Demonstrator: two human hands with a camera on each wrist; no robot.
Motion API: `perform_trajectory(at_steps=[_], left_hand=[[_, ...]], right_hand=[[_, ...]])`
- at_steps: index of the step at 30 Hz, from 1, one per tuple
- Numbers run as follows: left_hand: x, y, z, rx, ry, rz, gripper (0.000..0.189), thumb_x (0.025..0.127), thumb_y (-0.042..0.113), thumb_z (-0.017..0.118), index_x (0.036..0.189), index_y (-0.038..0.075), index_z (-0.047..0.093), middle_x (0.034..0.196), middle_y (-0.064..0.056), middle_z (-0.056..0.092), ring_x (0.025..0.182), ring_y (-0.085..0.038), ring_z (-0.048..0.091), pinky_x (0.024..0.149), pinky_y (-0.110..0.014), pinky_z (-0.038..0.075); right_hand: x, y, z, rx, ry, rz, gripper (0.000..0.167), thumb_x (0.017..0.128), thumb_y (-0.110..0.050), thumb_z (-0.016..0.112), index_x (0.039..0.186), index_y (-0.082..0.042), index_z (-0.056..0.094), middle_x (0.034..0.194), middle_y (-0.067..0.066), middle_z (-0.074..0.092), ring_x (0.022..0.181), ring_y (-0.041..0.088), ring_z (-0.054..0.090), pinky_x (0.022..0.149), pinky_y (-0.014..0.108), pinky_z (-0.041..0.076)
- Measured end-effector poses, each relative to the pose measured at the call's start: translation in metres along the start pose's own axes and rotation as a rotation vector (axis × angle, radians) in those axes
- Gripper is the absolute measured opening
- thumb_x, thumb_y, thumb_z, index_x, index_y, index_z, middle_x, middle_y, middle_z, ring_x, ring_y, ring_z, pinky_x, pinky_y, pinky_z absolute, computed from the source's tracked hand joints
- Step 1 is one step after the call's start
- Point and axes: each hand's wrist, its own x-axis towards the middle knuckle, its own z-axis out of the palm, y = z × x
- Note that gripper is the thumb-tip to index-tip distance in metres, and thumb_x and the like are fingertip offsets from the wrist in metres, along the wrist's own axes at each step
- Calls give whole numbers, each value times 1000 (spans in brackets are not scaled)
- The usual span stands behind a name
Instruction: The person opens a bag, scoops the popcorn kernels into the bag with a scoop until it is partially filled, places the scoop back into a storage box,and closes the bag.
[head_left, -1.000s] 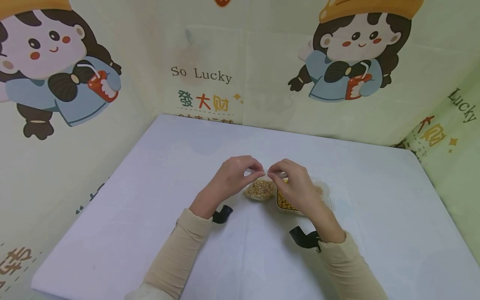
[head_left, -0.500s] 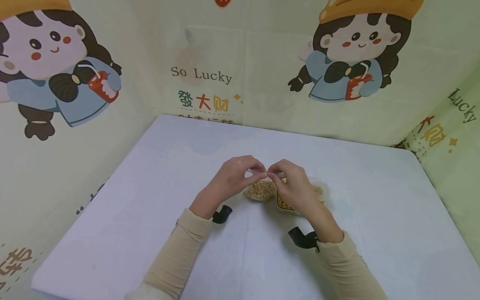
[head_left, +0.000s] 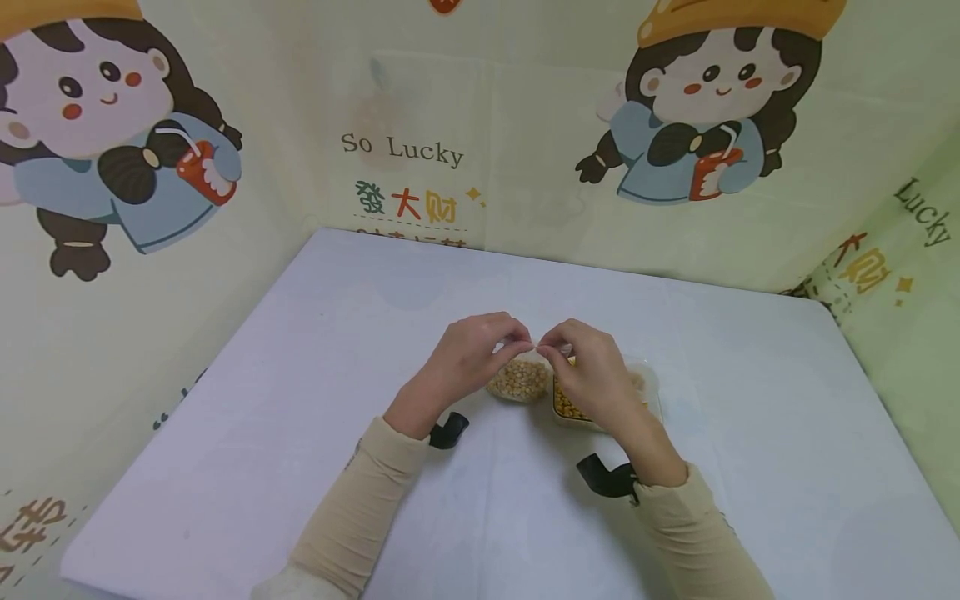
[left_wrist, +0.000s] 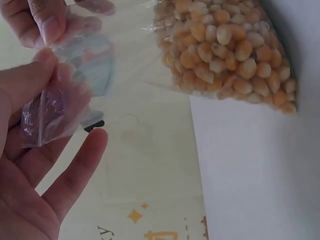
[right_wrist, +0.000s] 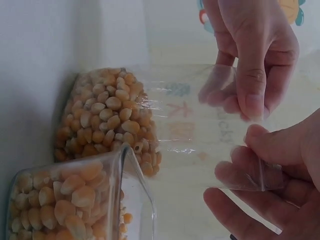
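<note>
A clear zip-lock bag (right_wrist: 195,120), its lower part filled with corn kernels (left_wrist: 230,50), stands on the white table. My left hand (head_left: 468,354) pinches the bag's top edge between thumb and forefinger. Pinching the same edge from the other side is my right hand (head_left: 592,362), the two sets of fingertips almost meeting. In the left wrist view the zip strip (left_wrist: 42,117) runs along the mouth past my left thumb. Several fingers show through the clear film behind the bag.
A clear plastic box (right_wrist: 125,175) of corn kernels stands right beside the bag, partly under my right hand in the head view. Black curved pieces (head_left: 607,477) sit at both wrists. A printed cloth (head_left: 525,125) hangs behind the white table (head_left: 262,467).
Both hands keep their pinch on the bag's top edge. My left hand has shifted very slightly to the right. The bag and the box stay in place.
</note>
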Motion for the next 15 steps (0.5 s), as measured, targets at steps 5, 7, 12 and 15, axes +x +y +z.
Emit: perform_trajectory(at_steps=[5,7,12,15], left_hand=[[-3,-4,-3,71,33,19,12,90,26,72,93,15,73,86,7,72,74,-7,63,66,-22,51],[-3,-5,-4,108,37,38,11,90,26,72,93,15,73,86,7,72,74,-7,64,65,-23,51],[-5,-7,-10,180,58,72,12,91,25,72,93,14,73,85,6,72,74,-8,65,65,-25,53],[-5,-8,-13,205,57,68,12,92,26,71,93,14,73,84,6,71,75,-7,65,66,-25,54]], right_hand=[[-1,0,-1,-28,16,-11,5,88,-5,73,89,-1,70,86,8,72,80,22,68,73,40,57],[-1,0,-3,-47,9,-2,5,89,-6,73,90,-2,70,86,7,71,80,22,67,73,39,57],[-3,3,-8,-113,21,-20,4,89,-5,71,91,-3,70,87,6,69,76,19,63,70,35,54],[-5,6,-9,-143,52,-51,3,88,-3,72,90,-2,69,85,6,67,73,18,59,66,33,50]])
